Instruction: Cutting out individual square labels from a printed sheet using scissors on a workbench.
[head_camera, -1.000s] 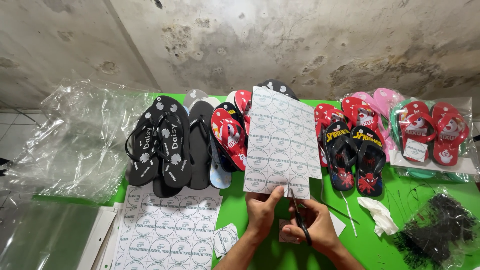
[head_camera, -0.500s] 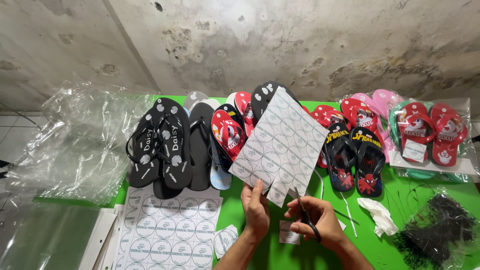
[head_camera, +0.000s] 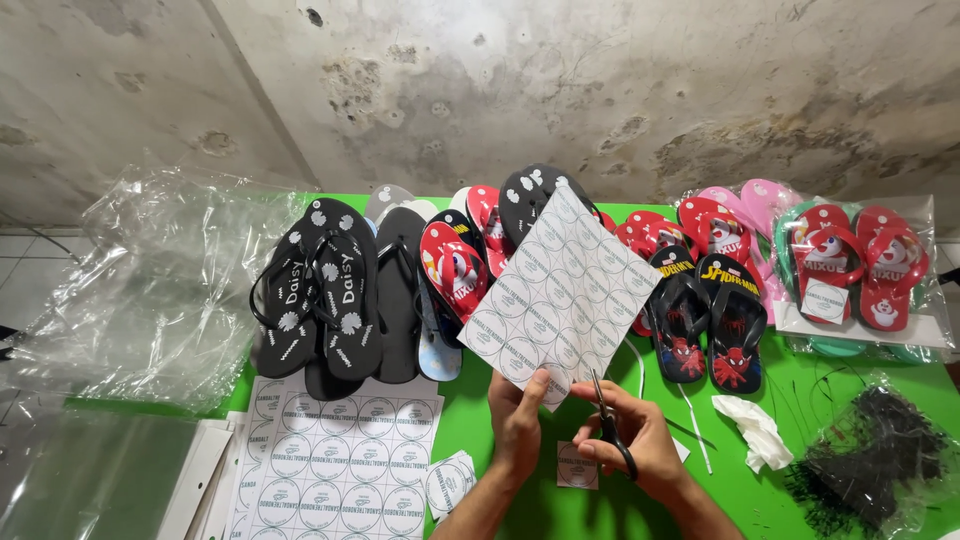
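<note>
The left hand (head_camera: 517, 425) pinches the tilted label sheet (head_camera: 562, 290) at its lower corner, just beside the scissors (head_camera: 612, 430) gripped by the right hand (head_camera: 640, 440).

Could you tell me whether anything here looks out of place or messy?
Mostly tidy: the sandals lie in a row on the green table. The left hand holds the label sheet tilted, the right hand holds scissors. Cut label squares and a crumpled white scrap lie loose nearby.
</note>
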